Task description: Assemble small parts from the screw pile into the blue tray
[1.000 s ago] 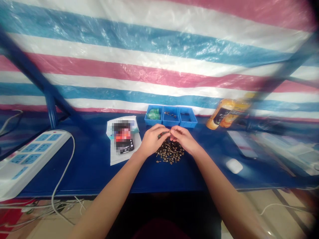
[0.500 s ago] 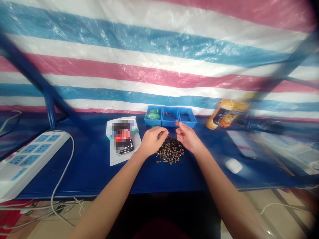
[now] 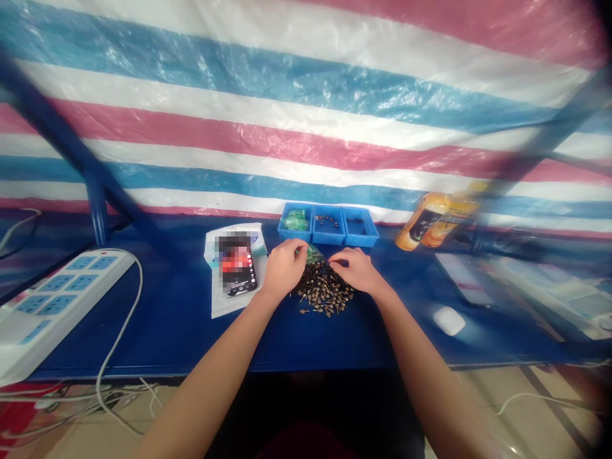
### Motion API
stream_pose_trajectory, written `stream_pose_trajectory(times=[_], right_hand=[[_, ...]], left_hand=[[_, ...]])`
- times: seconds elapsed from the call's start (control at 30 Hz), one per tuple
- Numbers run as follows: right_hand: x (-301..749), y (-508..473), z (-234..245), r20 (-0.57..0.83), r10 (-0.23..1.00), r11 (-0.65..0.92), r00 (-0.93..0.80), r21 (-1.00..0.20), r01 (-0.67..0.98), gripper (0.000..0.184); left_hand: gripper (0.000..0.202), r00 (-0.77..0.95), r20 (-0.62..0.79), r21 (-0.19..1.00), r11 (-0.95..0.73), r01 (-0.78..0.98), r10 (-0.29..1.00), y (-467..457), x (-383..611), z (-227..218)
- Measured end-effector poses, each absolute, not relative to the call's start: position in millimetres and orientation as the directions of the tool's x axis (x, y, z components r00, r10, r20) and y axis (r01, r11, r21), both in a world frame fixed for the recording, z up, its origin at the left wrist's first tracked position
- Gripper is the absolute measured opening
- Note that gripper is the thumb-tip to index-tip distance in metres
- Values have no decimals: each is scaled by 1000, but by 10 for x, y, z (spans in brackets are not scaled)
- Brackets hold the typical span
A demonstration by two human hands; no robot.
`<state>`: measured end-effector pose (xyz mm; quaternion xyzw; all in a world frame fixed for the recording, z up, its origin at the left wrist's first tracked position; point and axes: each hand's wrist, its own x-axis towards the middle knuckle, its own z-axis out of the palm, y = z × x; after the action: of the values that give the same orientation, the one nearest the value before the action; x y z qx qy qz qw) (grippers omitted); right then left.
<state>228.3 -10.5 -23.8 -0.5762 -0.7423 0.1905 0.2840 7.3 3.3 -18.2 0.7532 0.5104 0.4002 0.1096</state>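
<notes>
**Pair of bare human arms, hands raised low and close together**

Left grip [image 3: 284, 269]: back of hand up, fingers curled forward and bunched, fingertips [image 3: 300, 246] drawn close together. Right grip [image 3: 357, 270]: back of hand up, fingers loosely curved and pointing inward toward the other hand. Left forearm [image 3: 205, 376] and right forearm [image 3: 425, 376]: bare, angled in from the lower corners, converging. Hands near each other, not touching.

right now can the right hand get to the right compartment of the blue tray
Probably yes: the right hand sits just in front of the blue tray's right compartment, with only a strip of blue bench between them. The pile of small metal fasteners lies to its side, not in the way.
</notes>
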Motion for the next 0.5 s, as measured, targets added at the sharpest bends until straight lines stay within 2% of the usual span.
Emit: stream_pose_trajectory(times=[0.13,0.5], right_hand=[[2253,-147,-215,108,972,237,-211,-485,842,21],[2173,-145,-258,127,973,230,-192,-471,852,17]], left_hand=[[18,156,462,571,-427,701,873,56,57,-222],[16,221,435,553,-452,700,873,47,91,-269]])
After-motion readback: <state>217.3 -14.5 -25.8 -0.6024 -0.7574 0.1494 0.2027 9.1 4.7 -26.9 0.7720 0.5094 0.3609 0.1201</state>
